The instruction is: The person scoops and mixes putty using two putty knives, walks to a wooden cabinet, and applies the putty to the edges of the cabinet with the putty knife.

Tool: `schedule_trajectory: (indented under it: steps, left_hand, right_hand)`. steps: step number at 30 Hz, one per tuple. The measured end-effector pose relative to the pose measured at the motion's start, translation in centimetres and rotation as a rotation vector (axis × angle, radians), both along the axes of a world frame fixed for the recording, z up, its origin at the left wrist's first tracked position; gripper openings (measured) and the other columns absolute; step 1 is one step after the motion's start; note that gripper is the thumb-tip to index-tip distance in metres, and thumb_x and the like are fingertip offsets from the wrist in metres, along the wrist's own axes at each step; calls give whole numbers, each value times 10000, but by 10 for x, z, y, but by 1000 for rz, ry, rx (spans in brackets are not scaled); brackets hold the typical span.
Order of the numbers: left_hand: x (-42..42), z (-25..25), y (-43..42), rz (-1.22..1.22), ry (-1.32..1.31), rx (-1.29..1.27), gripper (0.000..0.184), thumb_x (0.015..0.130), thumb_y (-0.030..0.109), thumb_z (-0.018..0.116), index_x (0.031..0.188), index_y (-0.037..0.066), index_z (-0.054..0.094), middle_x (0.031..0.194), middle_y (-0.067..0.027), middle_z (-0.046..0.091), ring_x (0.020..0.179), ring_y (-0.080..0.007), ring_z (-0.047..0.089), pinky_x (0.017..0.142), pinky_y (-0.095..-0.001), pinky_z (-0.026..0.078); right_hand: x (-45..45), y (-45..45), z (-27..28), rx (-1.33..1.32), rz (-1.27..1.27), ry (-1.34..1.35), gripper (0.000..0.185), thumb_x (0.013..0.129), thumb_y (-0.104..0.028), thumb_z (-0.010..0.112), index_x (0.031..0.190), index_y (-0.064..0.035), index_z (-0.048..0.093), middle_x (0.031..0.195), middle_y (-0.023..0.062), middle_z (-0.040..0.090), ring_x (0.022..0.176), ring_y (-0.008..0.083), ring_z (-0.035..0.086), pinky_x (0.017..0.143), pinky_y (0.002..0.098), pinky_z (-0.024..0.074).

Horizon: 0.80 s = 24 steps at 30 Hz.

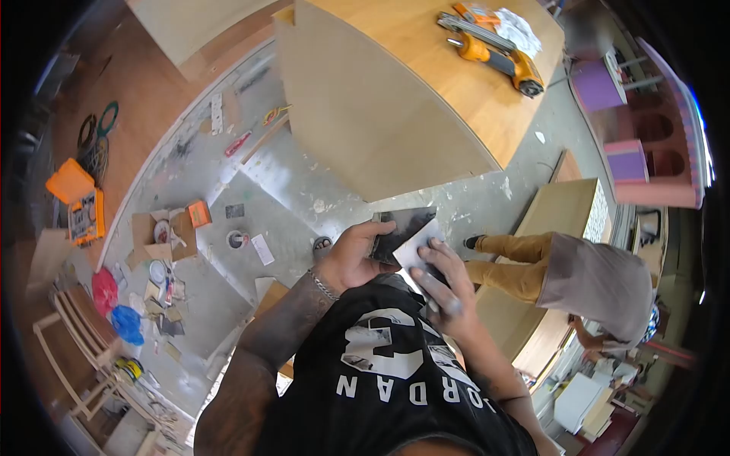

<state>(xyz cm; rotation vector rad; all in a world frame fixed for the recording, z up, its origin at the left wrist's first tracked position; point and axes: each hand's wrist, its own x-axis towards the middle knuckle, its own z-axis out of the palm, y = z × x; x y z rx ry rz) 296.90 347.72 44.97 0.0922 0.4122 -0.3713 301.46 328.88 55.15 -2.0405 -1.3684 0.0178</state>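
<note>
In front of my chest, my left hand [356,254] grips a dark, thin sheet [403,234] that looks like sandpaper, with the thumb on its face. My right hand [445,285] is closed on a pale grey sheet [418,247] that overlaps the dark one. Whether the two are separate pieces or one folded sheet, I cannot tell. Dust whitens the right fingers. Just beyond the hands stands a large wooden cabinet or box [380,106] with a beige side panel and a varnished top.
An orange nail gun [498,61] lies on the wooden top. To the right, another person [593,281] bends over a long beige panel [559,213]. Cardboard box [163,234], orange tool case [84,209], plastic bags [127,324] and scraps litter the left floor.
</note>
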Motion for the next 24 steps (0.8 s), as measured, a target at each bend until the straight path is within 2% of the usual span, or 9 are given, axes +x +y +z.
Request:
schedule_trajectory:
  steps: [7,9,11,12,13,15,17,20,24]
  left_hand:
    - [-21,7,33,70,-189,232,376,940,170,519,1281,12,526,1185,-153,642,974,-253,683,685,-421,604]
    - [-28,0,42,104,-183,215,362,938,146,520,1265,-8,532,1176,-151,647,1001,-258,674,779,-413,589]
    - [-32,13,54,254,-159,216,350,939,142,526,1251,-16,543,1177,-142,646,1044,-251,658,882,-387,550]
    - [-33,20,60,246,-167,339,349,926,139,554,1235,-22,555,1168,-122,646,1054,-217,646,923,-360,514]
    - [-32,16,59,267,-162,340,349,926,139,554,1235,-22,555,1168,-122,646,1054,-217,646,923,-360,514]
    - [-28,7,53,163,-251,700,334,915,122,568,1217,-22,567,1154,-104,645,1007,-180,647,887,-335,513]
    - [-24,10,41,217,-259,723,315,901,108,580,1187,-23,584,1106,-90,654,958,-154,638,864,-333,507]
    - [-19,1,32,113,-276,1126,272,905,120,570,1133,-21,617,1040,-62,656,938,-134,625,816,-314,499]
    - [-19,12,27,172,-300,1126,257,899,122,575,1111,-15,626,1026,-62,659,927,-142,631,786,-295,494]
  right_hand:
    - [-3,-13,-44,-147,-106,23,551,696,71,647,1211,-125,645,1288,183,542,1223,419,515,1007,491,445]
    - [6,-16,-42,-132,-121,30,542,711,93,584,1209,-111,646,1258,183,571,1193,414,543,985,462,467]
    - [18,-25,-39,-423,-47,21,522,722,94,547,1199,-91,652,1215,184,608,1165,401,572,967,447,480]
    - [17,-17,-25,-321,-84,30,525,710,100,531,1190,-73,654,1186,172,633,1146,399,583,964,452,481]
    - [18,-9,-12,-321,-63,28,525,710,100,531,1190,-73,654,1186,172,633,1146,399,583,964,452,481]
    - [15,6,9,-116,-98,-130,529,700,101,533,1187,-66,652,1195,152,633,1140,397,586,954,464,485]
    - [13,14,16,-116,-66,-170,509,708,80,556,1182,-75,656,1196,136,635,1130,387,592,947,467,485]
    - [14,13,16,-329,156,-247,476,722,31,584,1178,-82,660,1192,138,636,1125,377,598,939,467,487]
    - [8,4,21,-202,-16,-190,417,758,-23,591,1160,-100,672,1190,121,634,1158,348,584,982,476,459]
